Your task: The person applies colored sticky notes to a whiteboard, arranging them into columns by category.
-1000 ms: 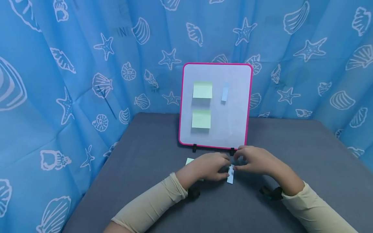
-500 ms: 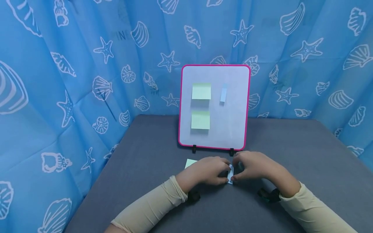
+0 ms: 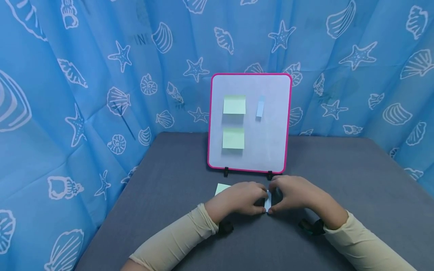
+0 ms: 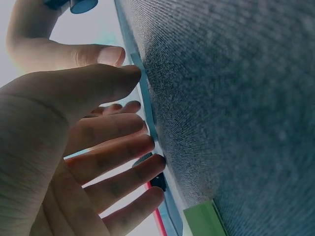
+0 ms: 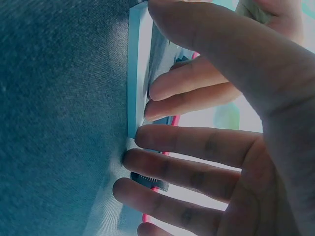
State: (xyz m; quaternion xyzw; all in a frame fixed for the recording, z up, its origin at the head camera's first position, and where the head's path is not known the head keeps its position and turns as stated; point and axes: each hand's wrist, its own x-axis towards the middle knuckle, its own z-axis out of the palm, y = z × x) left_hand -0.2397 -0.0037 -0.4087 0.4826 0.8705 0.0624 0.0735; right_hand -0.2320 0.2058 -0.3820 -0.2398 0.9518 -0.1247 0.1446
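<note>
A narrow pale-blue sticky-note pad (image 3: pixel 268 201) lies on the grey cloth between my two hands. My left hand (image 3: pixel 239 199) is at its left side, with the thumb by the near end. In the left wrist view its fingers stretch out, spread apart. From the other side my right hand (image 3: pixel 295 194) reaches in. The right wrist view has its thumb on one end of the blue pad (image 5: pixel 140 69) and its index fingertip by the other, fingers fairly straight. Partly under the left hand lies a green sticky-note pad (image 3: pixel 222 188); a corner of this green pad (image 4: pixel 204 219) shows in the left wrist view.
Behind the hands stands a white board (image 3: pixel 249 158) with a pink rim on black feet (image 3: pixel 226 172). Two green sticky notes (image 3: pixel 234 104) and one blue strip (image 3: pixel 260 108) are stuck on it. A blue shell-patterned curtain (image 3: pixel 190 37) hangs behind the grey table (image 3: pixel 169 162).
My right hand has come down and nearer, its thumb now at the pad's near end. The left hand has lowered slightly, its thumb also by that end. The blue pad looks narrower from above.
</note>
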